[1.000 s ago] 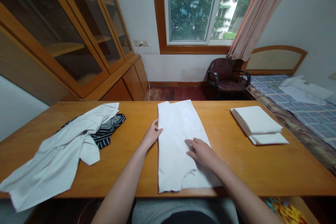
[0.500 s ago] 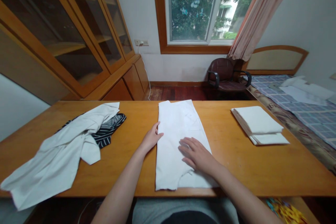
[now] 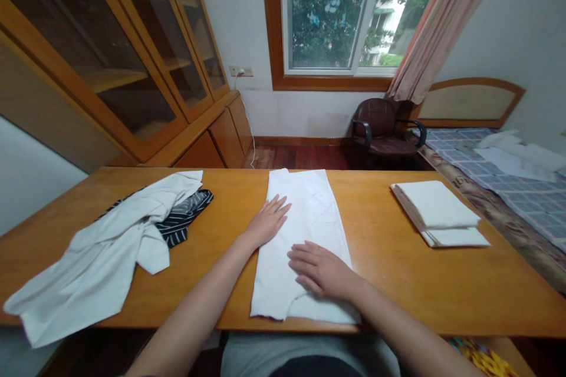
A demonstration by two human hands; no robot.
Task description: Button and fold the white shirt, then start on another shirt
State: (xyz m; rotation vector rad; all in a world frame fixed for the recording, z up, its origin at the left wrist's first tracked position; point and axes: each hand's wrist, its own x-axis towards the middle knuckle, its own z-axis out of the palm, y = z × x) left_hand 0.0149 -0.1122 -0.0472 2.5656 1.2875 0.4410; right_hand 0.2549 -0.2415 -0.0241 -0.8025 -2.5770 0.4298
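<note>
A white cloth garment (image 3: pixel 305 206), folded lengthwise into a long strip, lies in front of me on the wooden table (image 3: pixel 375 283). Its near end has a curved cut edge and reaches close to the table's front edge. My left hand (image 3: pixel 267 221) rests flat on its left side, fingers stretched out. Lower and to the right, my right hand (image 3: pixel 322 270) lies palm down on the cloth, its fingers extended. Neither hand grips anything. What kind of garment it is, I cannot tell.
At the left lie a crumpled white garment (image 3: pixel 101 259), hanging over the front edge, and a black striped cloth (image 3: pixel 186 218) under it. A stack of folded white cloth (image 3: pixel 437 206) sits at the right. Beyond are a chair (image 3: pixel 375 123), a bed (image 3: pixel 508 171) and a glass-door cabinet (image 3: pixel 177 118).
My left hand has moved from the cloth's left edge up onto its surface and flattened. My right hand has slid slightly left and nearer. The cloth's near end has shifted left.
</note>
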